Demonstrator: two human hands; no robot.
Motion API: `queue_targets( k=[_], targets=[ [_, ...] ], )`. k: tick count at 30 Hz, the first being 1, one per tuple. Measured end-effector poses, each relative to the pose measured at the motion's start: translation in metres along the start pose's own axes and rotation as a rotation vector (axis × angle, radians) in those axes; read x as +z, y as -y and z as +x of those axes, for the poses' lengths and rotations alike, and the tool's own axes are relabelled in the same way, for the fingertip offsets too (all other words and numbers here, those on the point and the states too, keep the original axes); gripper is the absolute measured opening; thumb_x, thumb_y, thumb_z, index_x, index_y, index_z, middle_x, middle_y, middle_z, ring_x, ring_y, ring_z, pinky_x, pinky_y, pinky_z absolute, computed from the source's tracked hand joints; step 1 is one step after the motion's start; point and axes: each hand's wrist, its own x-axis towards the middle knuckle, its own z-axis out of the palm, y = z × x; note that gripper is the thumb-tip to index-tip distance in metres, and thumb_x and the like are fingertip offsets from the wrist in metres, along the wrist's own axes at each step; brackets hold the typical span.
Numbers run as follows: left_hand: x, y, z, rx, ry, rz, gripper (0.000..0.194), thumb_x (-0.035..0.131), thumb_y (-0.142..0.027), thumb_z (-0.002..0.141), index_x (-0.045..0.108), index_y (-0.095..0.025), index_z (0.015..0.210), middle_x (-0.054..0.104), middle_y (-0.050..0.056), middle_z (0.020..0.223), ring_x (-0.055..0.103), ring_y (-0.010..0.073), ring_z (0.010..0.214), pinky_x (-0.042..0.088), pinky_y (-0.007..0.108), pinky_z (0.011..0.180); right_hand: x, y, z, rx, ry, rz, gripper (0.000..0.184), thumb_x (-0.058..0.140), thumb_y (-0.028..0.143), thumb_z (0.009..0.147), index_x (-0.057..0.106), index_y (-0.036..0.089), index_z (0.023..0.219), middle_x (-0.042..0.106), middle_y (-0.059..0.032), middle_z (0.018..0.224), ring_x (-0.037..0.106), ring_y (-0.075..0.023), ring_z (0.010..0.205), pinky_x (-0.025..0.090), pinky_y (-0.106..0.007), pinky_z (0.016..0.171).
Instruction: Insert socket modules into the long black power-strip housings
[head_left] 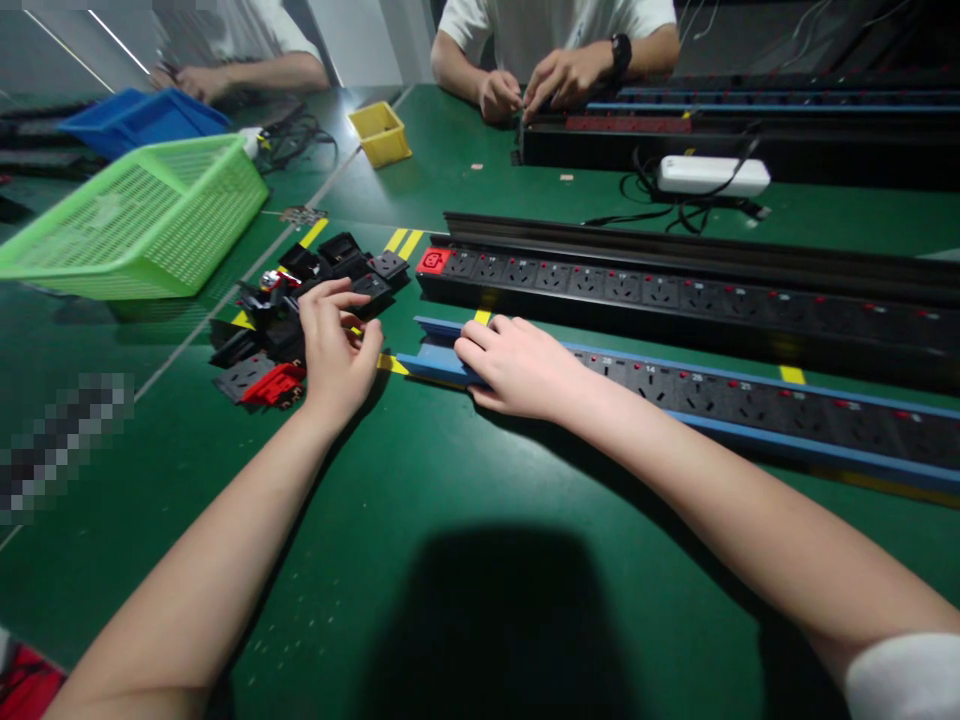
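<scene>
My left hand (335, 345) rests at the right edge of a pile of black and red socket modules (292, 310), fingers curled and touching a black module; whether it grips one I cannot tell. My right hand (517, 365) lies palm down on the left end of a long blue-edged power strip rail (750, 405) that holds a row of black sockets. Behind it lies a second black power strip (675, 290) with a red module (434, 262) at its left end.
A green mesh basket (142, 215) and a blue bin (142, 118) stand at the far left, a small yellow box (381, 133) beyond. Across the green table (450, 560) a person's hands (540, 85) work on another strip. A white adapter (712, 175) with cables lies there.
</scene>
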Motion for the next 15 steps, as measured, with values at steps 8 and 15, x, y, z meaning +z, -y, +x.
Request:
queue_targets(
  k=[8,15],
  targets=[
    [0.004,0.01,0.001,0.0,0.083,0.069,0.051,0.059,-0.023,0.086,0.051,-0.022,0.136,0.035,0.016,0.157,0.058,0.0277,0.121,0.052,0.045,0.104,0.003,0.0,0.0,-0.001,-0.016,-0.005,0.03,0.053,0.029,0.094,0.057,0.012,0.118,0.061,-0.0161,0.125,0.058,-0.0293,0.098,0.042,-0.039,0.08],
    [0.01,0.019,0.003,-0.047,0.212,0.198,0.088,0.067,-0.031,0.079,0.027,-0.021,0.157,0.008,0.019,0.169,0.021,0.0413,0.154,0.026,0.06,0.123,0.004,0.001,0.001,-0.001,-0.018,-0.013,0.029,0.054,0.029,0.094,0.058,0.012,0.117,0.063,-0.0156,0.122,0.058,-0.0295,0.098,0.042,-0.039,0.08]
  ],
)
